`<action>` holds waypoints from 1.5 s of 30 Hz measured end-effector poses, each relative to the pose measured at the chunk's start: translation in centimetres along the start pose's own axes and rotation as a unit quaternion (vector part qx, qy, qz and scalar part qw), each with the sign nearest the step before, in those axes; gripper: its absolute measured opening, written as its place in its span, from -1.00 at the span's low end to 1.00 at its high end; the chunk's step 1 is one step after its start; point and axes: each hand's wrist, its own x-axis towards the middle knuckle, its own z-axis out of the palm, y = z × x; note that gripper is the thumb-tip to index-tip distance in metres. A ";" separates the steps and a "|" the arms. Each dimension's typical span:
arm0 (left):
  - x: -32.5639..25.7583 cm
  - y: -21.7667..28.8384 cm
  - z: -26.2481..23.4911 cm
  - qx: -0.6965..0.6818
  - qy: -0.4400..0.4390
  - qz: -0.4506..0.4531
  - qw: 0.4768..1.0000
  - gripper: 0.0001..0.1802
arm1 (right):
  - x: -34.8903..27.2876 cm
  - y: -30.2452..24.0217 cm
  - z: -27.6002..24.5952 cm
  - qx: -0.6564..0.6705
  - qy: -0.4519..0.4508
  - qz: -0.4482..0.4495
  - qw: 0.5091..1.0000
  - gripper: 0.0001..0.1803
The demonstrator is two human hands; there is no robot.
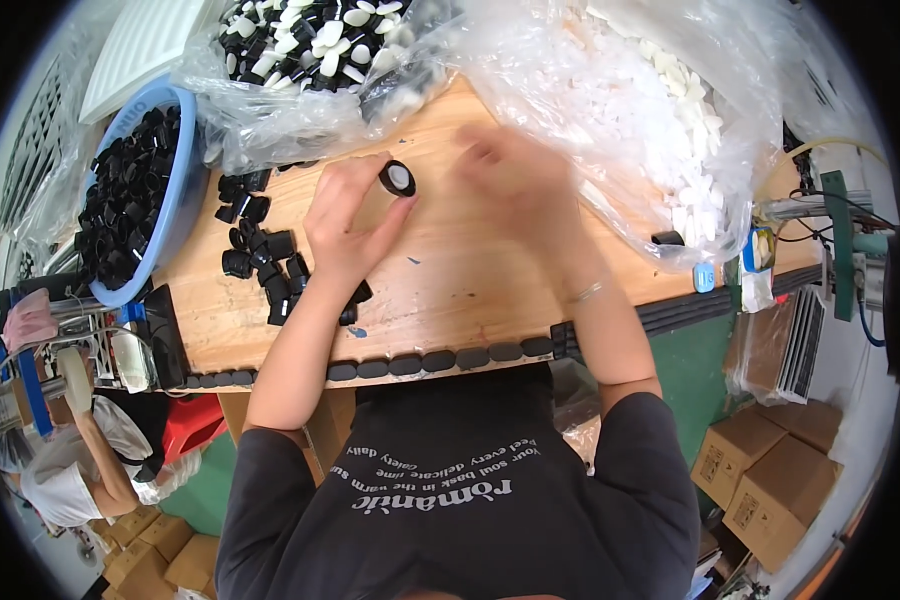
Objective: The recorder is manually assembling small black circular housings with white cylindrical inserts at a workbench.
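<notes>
My left hand (345, 215) rests on the wooden table (450, 300) and pinches a black cap with a white insert (398, 178) between thumb and forefinger. My right hand (515, 185) is blurred with motion just right of that cap, near the edge of a clear bag of white inserts (670, 110); I cannot tell whether it holds anything. Several loose black caps (260, 255) lie on the table to the left of my left hand.
A blue basin of black caps (130, 190) sits at the table's left edge. A clear bag of assembled black-and-white caps (310, 45) lies at the back. A row of black caps (420, 362) lines the near edge. Cardboard boxes (770, 480) stand on the floor at right. Another person (80, 460) sits at lower left.
</notes>
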 end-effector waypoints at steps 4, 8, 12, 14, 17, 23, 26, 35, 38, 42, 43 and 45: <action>0.1 -0.5 -0.2 -0.099 0.021 -0.093 0.991 -0.53 | 0.5 7.7 -9.7 0.009 0.114 0.224 0.968 -0.82; 0.3 -0.2 -0.4 -0.131 0.012 -0.142 0.981 -0.52 | -3.6 9.9 -18.4 -0.251 0.007 0.331 0.910 -0.86; -0.2 -0.3 -0.9 -0.109 -0.010 -0.133 0.985 -0.52 | -7.1 9.9 -18.7 -0.251 -0.180 0.367 0.878 -0.86; 0.0 0.1 -0.8 -0.108 -0.022 -0.124 0.986 -0.52 | -9.0 10.6 -19.0 -0.251 -0.202 0.327 0.888 -0.84; 0.0 0.4 -0.7 -0.094 -0.035 -0.114 0.988 -0.52 | -9.1 10.6 -18.6 -0.274 -0.199 0.275 0.900 -0.85; -0.3 0.2 -0.6 -0.104 -0.040 -0.113 0.987 -0.48 | -7.6 8.9 -17.6 -0.405 -0.230 0.281 0.839 -0.89; 0.1 0.7 -0.3 -0.130 -0.006 -0.062 0.990 -0.51 | -6.8 7.8 -16.5 -0.401 -0.147 0.261 0.865 -0.88; 0.2 1.0 -0.6 -0.089 0.003 0.024 0.996 -0.49 | -0.5 -3.2 -3.1 0.222 -0.028 0.212 0.951 -0.89; 0.2 0.9 -0.4 -0.076 0.006 0.025 0.997 -0.48 | 0.5 -4.3 -1.4 0.225 -0.076 0.163 0.958 -0.89; 0.0 1.0 -0.6 -0.064 -0.005 0.007 0.998 -0.49 | 1.0 -4.6 -0.8 0.125 -0.094 0.126 0.980 -0.92; 0.0 1.0 -0.6 -0.063 -0.004 0.007 0.998 -0.49 | 1.0 -4.6 -0.7 0.077 -0.087 0.114 0.987 -0.92; 0.1 0.8 -0.5 -0.056 -0.003 0.021 0.998 -0.49 | 0.9 -4.5 -0.5 0.077 -0.092 0.104 0.987 -0.91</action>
